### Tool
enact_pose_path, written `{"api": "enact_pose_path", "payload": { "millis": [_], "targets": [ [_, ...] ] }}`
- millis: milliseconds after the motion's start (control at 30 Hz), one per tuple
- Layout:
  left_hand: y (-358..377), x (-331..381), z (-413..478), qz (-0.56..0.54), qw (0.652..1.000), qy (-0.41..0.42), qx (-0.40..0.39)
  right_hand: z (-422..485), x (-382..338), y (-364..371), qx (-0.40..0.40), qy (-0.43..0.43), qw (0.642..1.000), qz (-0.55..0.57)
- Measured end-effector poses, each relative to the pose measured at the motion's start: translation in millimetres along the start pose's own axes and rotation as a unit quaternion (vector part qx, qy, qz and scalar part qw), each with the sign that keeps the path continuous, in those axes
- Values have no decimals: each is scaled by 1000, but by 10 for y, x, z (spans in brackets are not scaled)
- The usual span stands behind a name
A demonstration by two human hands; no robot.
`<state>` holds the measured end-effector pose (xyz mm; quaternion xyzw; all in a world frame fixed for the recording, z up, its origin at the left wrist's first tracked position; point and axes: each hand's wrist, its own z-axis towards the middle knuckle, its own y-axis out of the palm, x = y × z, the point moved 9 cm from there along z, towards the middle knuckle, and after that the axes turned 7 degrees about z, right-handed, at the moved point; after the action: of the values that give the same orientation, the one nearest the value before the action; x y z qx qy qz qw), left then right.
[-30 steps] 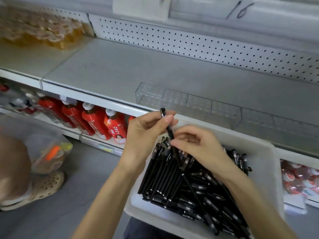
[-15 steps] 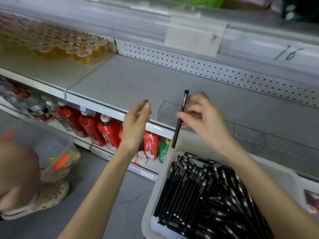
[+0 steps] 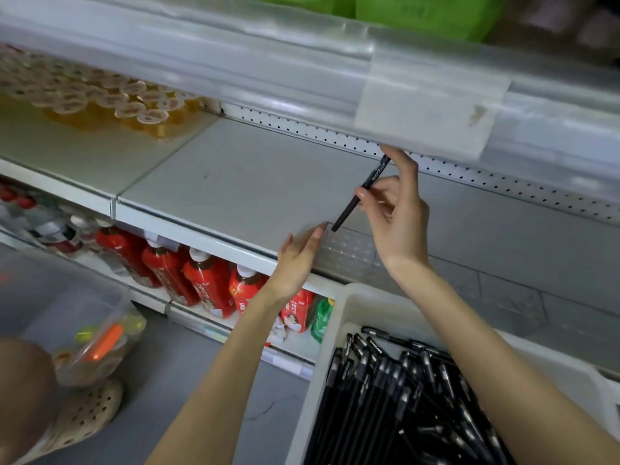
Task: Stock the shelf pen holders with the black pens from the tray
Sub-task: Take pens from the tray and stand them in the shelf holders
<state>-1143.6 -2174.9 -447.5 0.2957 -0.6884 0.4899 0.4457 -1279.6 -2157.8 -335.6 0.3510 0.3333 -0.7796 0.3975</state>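
Right hand: my right hand [image 3: 399,223] was raised over the shelf [image 3: 251,182], with the thumb and fingers pinching one black pen [image 3: 345,213] near its middle.
Black pen: it slanted, with the top end up by my fingertips, under the lip of the shelf above. The bottom tip was down and to the left of that hand, just over the left end of the pen holder [image 3: 349,256].
Left hand: my left hand [image 3: 297,260] was below and to the left of the right one. It was flat and relaxed with the fingers straight, and it held nothing. The fingertips were at the left corner of the pen holder, but I could not tell whether they touched it.
Pen holder: it was a clear holder along the front edge of the shelf, under my right wrist and running off to the right.
Tray: the white tray [image 3: 335,313] was below both hands, under my right forearm, with a pile of pens [image 3: 379,397] lying in it.
Below my left hand: red bottles [image 3: 201,283] stood on the lower shelf.
Far left of my hands: sealed yellow cups [image 3: 100,109] stood at the back of the shelf. A clear bag [image 3: 100,337] and a pale clog [image 3: 87,411] were down on the floor.
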Motion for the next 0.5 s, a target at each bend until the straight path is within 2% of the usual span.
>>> {"api": "enact_pose_path", "payload": {
  "millis": [133,333,500],
  "targets": [
    [2,-24,-18,-16,1000,-13,-2,9,-29,25,-22,-41,998,-39],
    [-6,11,-21,-20,1000,-11,1,-86,100,282,-125,-47,983,-128],
    [-13,-52,9,-26,999,-25,0,-107,179,299,-112,-39,984,-134]
  ]
}}
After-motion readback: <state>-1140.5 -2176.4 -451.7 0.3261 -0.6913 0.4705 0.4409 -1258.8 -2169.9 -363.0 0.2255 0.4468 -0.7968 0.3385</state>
